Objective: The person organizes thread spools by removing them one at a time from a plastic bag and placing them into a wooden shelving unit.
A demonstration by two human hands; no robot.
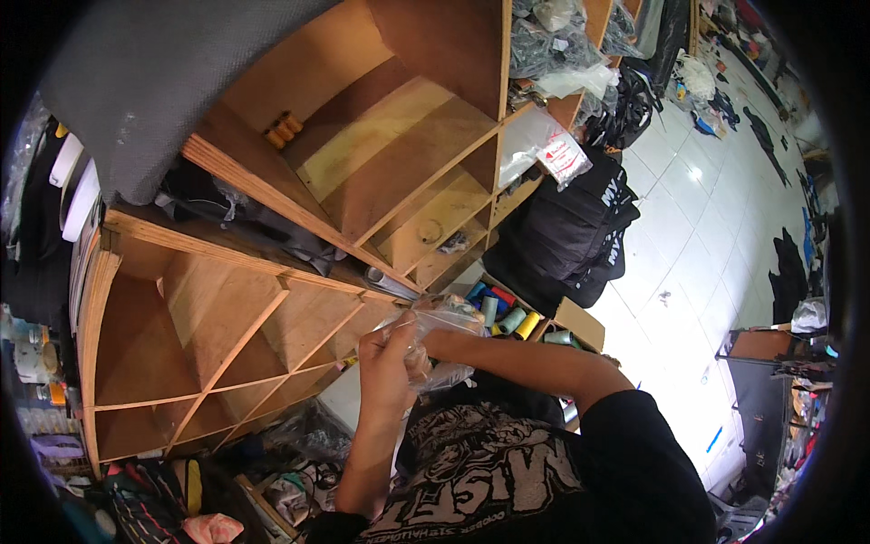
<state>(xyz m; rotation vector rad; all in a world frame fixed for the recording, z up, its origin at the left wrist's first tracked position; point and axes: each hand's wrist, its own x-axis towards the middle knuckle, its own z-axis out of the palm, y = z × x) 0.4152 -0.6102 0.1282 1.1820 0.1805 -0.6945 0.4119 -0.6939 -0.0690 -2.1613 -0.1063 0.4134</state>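
Observation:
A clear plastic bag (449, 317) is held up in front of my chest. My left hand (388, 361) is closed on its near side, with the thumb and fingers pinching the film. My right hand (439, 344) reaches in from the right and meets the bag beside the left hand. Its fingers are hidden behind the left hand and the crinkled plastic. What the bag holds, if anything, I cannot make out.
Wooden shelves with compartments (281, 288) stand ahead and to the left; two thread spools (283, 129) sit in one upper compartment. Beyond my hands is a cardboard box (580, 325) of coloured thread spools. Black bags (566, 231) are stacked on the white tiled floor (675, 240).

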